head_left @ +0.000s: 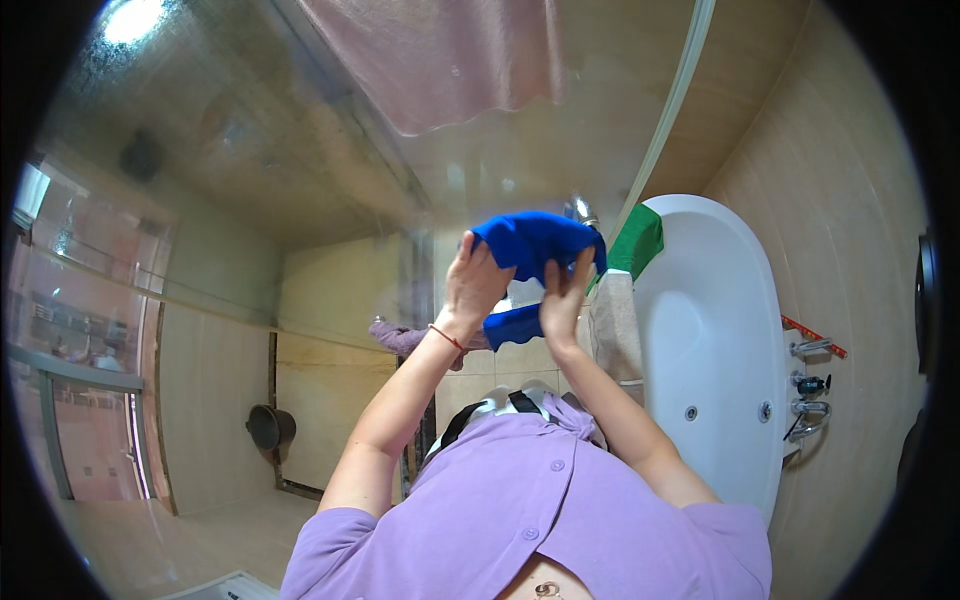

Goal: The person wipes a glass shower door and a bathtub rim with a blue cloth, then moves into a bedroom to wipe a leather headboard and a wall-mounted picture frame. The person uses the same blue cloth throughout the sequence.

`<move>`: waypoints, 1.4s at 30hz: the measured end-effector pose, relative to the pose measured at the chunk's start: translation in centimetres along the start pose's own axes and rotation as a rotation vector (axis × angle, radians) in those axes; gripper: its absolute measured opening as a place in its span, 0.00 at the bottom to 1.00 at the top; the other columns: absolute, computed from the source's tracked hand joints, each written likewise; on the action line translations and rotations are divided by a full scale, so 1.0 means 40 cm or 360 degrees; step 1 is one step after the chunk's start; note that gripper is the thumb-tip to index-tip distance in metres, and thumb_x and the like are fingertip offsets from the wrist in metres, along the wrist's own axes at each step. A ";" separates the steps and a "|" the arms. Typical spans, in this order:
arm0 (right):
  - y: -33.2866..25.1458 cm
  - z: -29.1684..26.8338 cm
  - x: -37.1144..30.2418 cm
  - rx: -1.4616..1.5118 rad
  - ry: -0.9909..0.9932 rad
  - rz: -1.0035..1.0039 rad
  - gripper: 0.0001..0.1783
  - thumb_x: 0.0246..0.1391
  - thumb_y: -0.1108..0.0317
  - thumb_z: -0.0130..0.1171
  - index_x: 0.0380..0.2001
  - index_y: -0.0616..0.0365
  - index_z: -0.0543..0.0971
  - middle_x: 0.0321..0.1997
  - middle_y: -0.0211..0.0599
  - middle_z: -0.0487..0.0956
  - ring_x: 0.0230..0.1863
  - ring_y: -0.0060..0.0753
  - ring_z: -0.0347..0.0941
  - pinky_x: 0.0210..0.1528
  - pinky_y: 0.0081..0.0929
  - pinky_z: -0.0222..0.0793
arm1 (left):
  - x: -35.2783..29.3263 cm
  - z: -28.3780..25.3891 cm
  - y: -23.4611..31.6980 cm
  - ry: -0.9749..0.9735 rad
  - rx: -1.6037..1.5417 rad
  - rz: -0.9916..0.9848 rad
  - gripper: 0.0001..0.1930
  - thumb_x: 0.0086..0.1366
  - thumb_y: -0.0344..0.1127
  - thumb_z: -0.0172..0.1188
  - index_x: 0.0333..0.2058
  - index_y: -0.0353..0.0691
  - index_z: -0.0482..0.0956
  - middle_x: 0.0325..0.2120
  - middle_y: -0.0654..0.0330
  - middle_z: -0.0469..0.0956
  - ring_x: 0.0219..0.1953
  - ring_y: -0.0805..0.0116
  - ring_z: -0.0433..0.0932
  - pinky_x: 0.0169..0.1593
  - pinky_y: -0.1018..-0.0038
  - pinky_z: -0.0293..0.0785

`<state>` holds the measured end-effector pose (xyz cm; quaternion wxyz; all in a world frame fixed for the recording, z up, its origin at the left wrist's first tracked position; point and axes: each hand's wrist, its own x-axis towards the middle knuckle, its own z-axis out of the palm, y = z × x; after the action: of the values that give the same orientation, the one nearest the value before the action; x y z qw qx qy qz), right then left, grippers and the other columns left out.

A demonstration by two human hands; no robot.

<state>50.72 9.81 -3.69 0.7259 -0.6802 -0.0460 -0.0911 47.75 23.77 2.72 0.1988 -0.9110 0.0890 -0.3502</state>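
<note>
A bright blue cloth (540, 237) is stretched between my two hands in front of me. My left hand (477, 285), with a thin red band at the wrist, grips its left side. My right hand (566, 302) is closed on the right side, thumb and fingers against the fabric. Part of the blue fabric shows lower down between my wrists; whether it is the same piece I cannot tell. Behind my left wrist hangs a purple towel (398, 338). To the right of my right hand, a green cloth (640, 240) and a beige towel (616, 330) drape over the bathtub's edge.
A white bathtub (710, 330) fills the right side, with chrome taps (812, 408) along its far right wall. A chrome fixture (580, 210) stands just beyond the blue cloth. Glass panels rise ahead, with a pink towel (450, 60) hanging there. At left is a dark bucket (268, 428).
</note>
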 end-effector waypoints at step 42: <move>-0.328 0.553 -0.133 -0.1155 -0.0974 -0.2412 0.26 0.57 0.65 0.52 0.61 0.45 0.74 0.69 0.36 0.68 0.64 0.38 0.68 0.55 0.43 0.61 | -0.378 -0.067 -0.472 0.0665 -0.0063 -0.1398 0.21 0.72 0.43 0.48 0.54 0.33 0.68 0.52 0.35 0.64 0.56 0.36 0.61 0.61 0.45 0.52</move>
<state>44.23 31.44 9.69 0.1668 -0.6495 -0.6431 -0.3698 35.23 44.60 3.42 -0.0073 -0.7763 -0.2592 -0.5745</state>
